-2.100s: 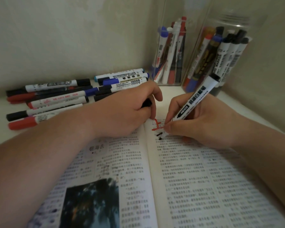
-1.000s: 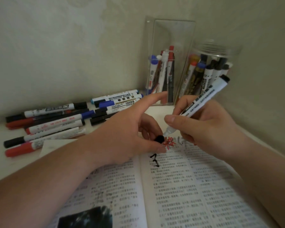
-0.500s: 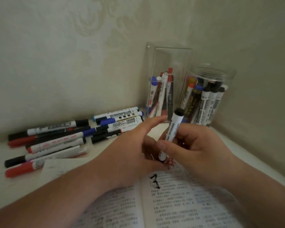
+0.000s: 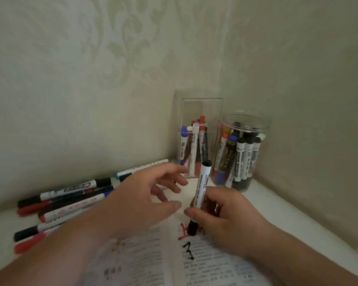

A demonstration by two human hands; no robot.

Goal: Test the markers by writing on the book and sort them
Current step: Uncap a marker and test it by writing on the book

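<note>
Head view: our right hand [image 4: 225, 220] grips the capped marker [image 4: 202, 188], left hand [image 4: 136, 201] loose and empty; next we likely sort it into the jar [image 4: 266, 125].

Legible markings, few
Black-capped markers [image 4: 240, 159] in round clear jar [image 4: 262, 129]: vertical print, apparently "WHITEBOARD MARKER". Open book [image 4: 215, 269]: handwritten black stroke [image 4: 188, 252] resembling "7", red scribble [image 4: 183, 232] above; printed columns too small. Held marker [image 4: 202, 188]: label blurred.

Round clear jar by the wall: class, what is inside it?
The round jar holds black-capped white markers in front, with a blue-capped marker and a red-capped marker to their left. Those behind are covered, so their number is unclear.
</note>
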